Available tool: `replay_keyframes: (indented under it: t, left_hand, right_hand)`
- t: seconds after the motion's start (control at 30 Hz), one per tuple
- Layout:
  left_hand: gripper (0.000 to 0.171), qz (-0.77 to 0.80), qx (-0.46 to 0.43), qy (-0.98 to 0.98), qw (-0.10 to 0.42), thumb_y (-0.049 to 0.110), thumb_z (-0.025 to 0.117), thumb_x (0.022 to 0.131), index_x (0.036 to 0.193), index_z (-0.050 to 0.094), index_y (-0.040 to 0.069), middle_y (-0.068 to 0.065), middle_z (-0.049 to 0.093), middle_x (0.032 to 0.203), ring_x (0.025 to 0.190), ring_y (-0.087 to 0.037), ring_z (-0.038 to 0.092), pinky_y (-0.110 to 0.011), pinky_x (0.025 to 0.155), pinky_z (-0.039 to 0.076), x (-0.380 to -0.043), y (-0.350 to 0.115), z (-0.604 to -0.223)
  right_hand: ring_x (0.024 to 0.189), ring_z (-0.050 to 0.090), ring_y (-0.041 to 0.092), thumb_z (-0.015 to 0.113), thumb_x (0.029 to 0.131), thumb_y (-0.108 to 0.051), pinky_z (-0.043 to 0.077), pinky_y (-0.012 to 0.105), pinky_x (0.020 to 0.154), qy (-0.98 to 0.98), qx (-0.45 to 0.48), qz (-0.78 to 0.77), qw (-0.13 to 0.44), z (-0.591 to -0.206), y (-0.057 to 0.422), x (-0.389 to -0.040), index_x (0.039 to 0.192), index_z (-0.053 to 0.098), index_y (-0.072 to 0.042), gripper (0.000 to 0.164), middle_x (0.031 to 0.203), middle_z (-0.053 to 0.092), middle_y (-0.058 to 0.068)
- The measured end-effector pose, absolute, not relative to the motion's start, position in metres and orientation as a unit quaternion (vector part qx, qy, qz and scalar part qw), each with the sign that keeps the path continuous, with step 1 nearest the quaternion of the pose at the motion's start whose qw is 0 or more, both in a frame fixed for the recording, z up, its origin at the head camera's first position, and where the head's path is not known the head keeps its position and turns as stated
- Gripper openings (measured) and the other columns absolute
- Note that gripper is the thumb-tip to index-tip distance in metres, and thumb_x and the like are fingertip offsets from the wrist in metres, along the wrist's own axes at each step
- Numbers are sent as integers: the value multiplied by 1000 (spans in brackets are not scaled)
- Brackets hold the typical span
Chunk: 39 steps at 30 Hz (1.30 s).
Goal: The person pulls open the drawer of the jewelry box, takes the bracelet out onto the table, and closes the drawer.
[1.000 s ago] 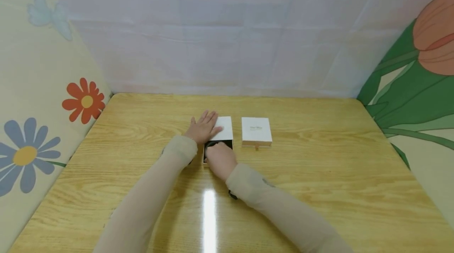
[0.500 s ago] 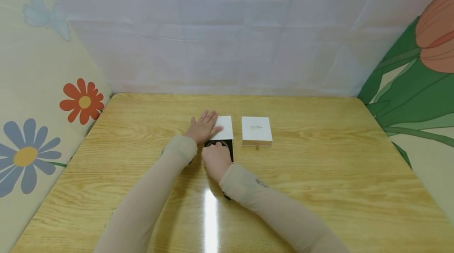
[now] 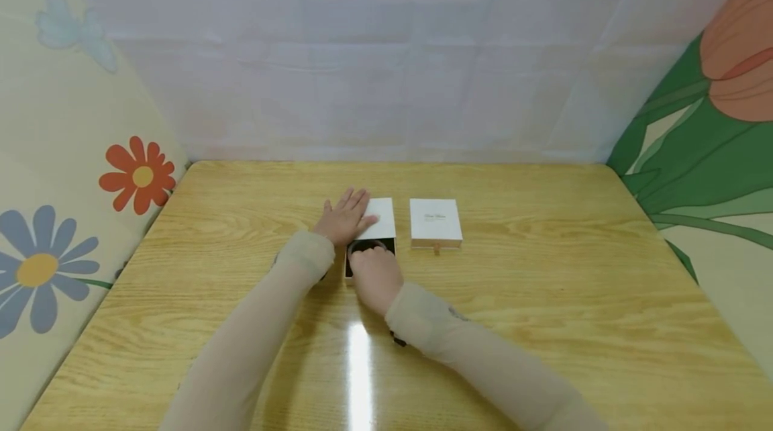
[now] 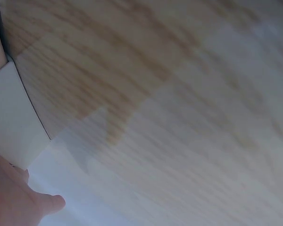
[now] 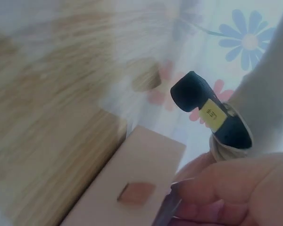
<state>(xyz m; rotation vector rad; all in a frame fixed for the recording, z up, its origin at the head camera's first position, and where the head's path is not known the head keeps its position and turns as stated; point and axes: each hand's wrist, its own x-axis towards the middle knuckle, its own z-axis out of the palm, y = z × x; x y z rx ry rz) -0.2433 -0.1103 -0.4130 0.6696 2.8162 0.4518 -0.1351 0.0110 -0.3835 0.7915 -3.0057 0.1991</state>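
Evidently the dark curved band (image 5: 167, 207) is the centre of the work; it lies in the drawer (image 5: 153, 155), which juts from the near side of its white box cover (image 3: 382, 214); its far rim arcs just beyond the knuckles of the right hand (image 3: 377, 275), and being round, it shows no clear long axis, while the drawer itself runs near to far. The right hand is the nearer one, coming in from the near right, thumb and fingers appearing to pinch the band; the left hand (image 3: 343, 221) lies at the far left of it, spread flat on the cover, well placed, one would judge, to steady it. To the right, apart from the cover, a second white box (image 3: 435, 219) sits on the worktop (image 3: 543, 283). From above, the right hand hides its own grip; the right wrist view shows the thumb against the band, plus an orange tab (image 5: 137, 193) on the drawer's front; the left wrist view catches the cover's side and part of the left hand, but no band.
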Motion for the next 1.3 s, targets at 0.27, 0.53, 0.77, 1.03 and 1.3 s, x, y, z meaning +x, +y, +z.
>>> replay_keyframes:
  t: [0.27, 0.53, 0.77, 1.03, 1.3]
  left_hand:
    - [70, 147, 224, 957, 108, 49, 29, 105, 157, 10, 6, -11, 8, 162, 148, -28, -3, -64, 111, 0, -241, -110, -412]
    - [72, 133, 220, 960, 109, 52, 26, 104, 157, 9, 7, -8, 6, 163, 148, -25, -6, -63, 112, 1, -238, -107, -409]
    - [71, 134, 217, 960, 113, 51, 27, 104, 157, 9, 7, -9, 6, 163, 148, -25, -6, -63, 112, 2, -235, -106, -402]
    - [71, 139, 219, 960, 107, 51, 28, 104, 157, 10, 6, -10, 8, 162, 148, -26, -5, -64, 112, 3, -237, -107, -404]
    - [70, 138, 215, 961, 105, 50, 29, 105, 156, 12, 5, -11, 10, 162, 148, -27, -2, -64, 112, 4, -235, -107, -401]
  right_hand:
    - [59, 62, 18, 66, 87, 1, 52, 28, 53, -951, 260, 166, -10, -380, 30, -134, 91, 68, 5, 6, 71, 65, 10]
    - [58, 56, 12, 64, 90, -1, 49, 24, 53, -933, 258, 252, -1, -380, 49, -134, 88, 63, 2, 3, 72, 64, 7]
    - [63, 54, 11, 60, 95, -1, 48, 24, 57, -909, 235, 344, 12, -381, 63, -135, 97, 62, 4, 6, 80, 64, 7]
    - [89, 68, 26, 55, 97, 0, 55, 35, 78, -854, 173, 491, -18, -385, 73, -138, 105, 62, 7, 12, 95, 70, 15]
    - [83, 67, 31, 50, 98, 5, 55, 42, 75, -803, 132, 580, -19, -390, 83, -140, 104, 60, 14, 14, 85, 69, 18]
